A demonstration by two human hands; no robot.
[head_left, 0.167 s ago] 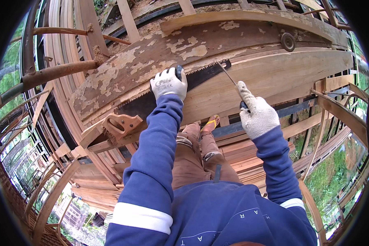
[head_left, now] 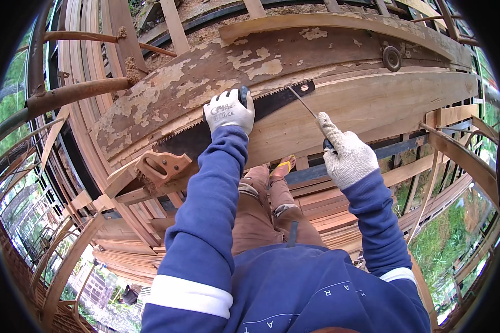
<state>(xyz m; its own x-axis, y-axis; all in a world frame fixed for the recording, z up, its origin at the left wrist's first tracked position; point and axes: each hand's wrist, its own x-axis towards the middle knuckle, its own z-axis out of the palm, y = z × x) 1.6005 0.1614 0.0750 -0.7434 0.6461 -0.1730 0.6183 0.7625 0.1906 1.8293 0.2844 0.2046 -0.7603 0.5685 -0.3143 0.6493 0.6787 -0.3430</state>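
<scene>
One saw (head_left: 189, 141) is laid on a pale board (head_left: 372, 105), its blade gripped by the left hand (head_left: 228, 114); farther right and apart, a thin metal rod (head_left: 303, 102) is clasped by the right hand (head_left: 351, 160). The rod's tip has just been shifted slightly leftward along the teeth, so another stretch seems to be reached.

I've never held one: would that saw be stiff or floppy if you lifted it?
The saw would probably be springy, since its blade looks long and thin. It might feel heavier toward the chunky wooden handle. It could snag when pushed, because its teeth look jagged.
</scene>
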